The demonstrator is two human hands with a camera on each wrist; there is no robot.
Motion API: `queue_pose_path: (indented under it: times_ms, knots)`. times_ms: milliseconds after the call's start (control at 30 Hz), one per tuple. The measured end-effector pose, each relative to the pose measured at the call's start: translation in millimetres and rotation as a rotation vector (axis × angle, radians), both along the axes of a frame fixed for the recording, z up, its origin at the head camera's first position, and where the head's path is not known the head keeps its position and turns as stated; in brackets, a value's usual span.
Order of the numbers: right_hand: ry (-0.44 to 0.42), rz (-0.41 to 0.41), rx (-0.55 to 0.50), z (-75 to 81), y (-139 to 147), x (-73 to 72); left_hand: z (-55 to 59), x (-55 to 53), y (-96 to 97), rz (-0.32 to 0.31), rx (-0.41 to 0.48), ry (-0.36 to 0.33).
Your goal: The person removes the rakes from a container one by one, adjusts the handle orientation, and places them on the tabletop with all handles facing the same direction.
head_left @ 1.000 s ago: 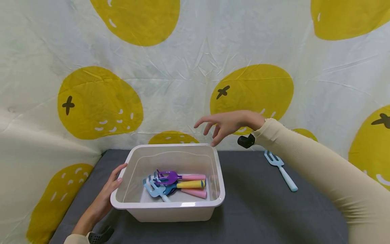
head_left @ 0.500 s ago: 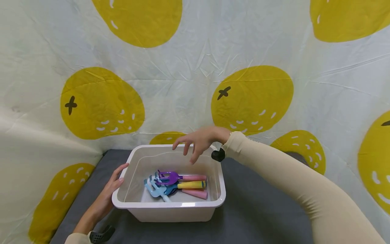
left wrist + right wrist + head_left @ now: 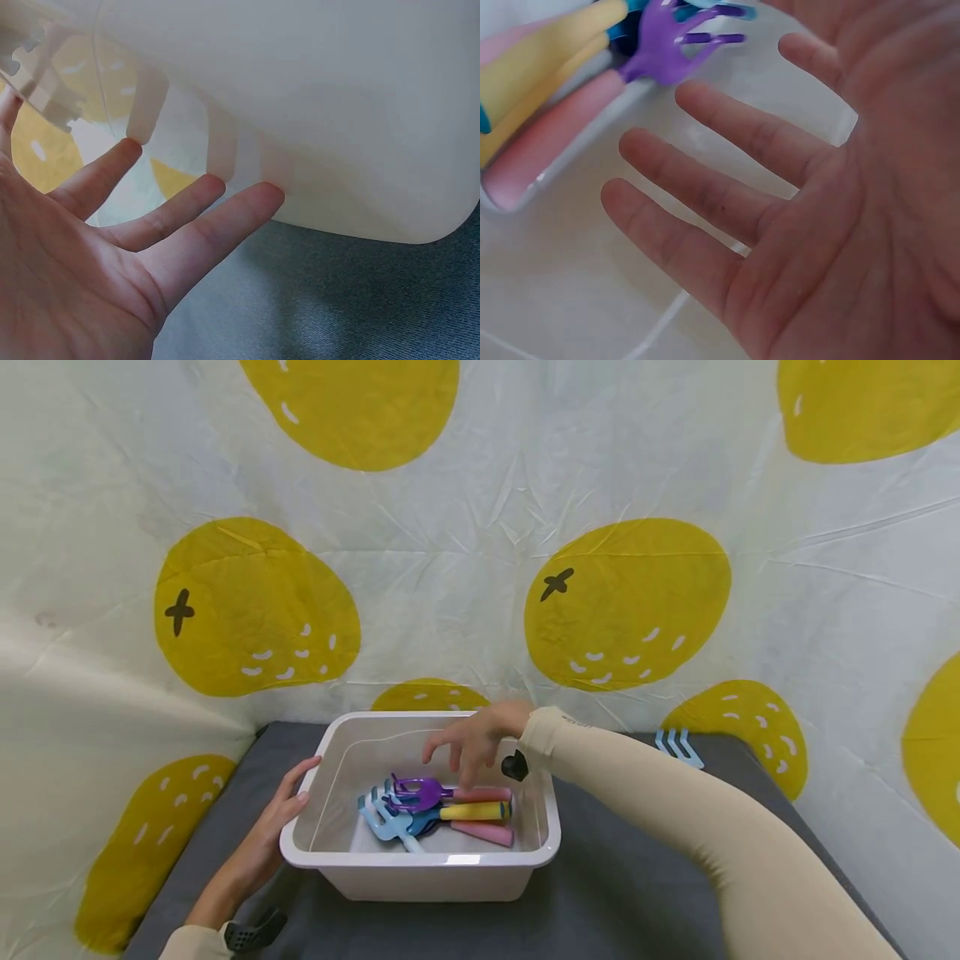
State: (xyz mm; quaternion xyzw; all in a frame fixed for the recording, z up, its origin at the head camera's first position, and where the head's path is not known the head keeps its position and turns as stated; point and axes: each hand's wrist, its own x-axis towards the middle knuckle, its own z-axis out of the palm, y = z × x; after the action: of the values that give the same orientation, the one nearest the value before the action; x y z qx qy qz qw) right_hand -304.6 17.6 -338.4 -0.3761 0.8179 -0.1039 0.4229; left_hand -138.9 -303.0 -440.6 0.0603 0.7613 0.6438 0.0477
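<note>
The right hand (image 3: 471, 745), fingers spread and empty, hovered over the purple rake (image 3: 420, 793) inside the bin (image 3: 420, 862). The left hand (image 3: 273, 827) (flat, unclenched) steadied its wall. Grasping the pink handle seemed next.

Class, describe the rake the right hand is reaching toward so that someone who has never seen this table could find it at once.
Start at the white tub on the grey table. Inside lies a heap of toy rakes; the right hand hovers open just above it. The one meant is the purple rake on top, with a pink handle: the only purple head among blue ones.
</note>
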Motion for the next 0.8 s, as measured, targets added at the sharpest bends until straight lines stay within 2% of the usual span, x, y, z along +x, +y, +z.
queue_pose_path:
  times_ms: [267,533,667,800]
  knots:
    - [-0.028,-0.057,0.045,-21.7,-5,-3.0,-1.2,-1.1,-4.5,-0.017,0.011,0.004]
    - [0.069,-0.11,0.086,-50.3,-6,-4.3,-5.3,-0.9,-6.3,-0.031,0.02,0.009]
    - [0.106,-0.089,0.139,-61.7,-6,-10.1,-6.7,-1.8,-7.0,-0.044,0.028,0.016]
    - [0.08,-0.075,0.171,-69.7,-6,-15.7,-8.2,-2.5,-7.5,-0.037,0.025,0.018]
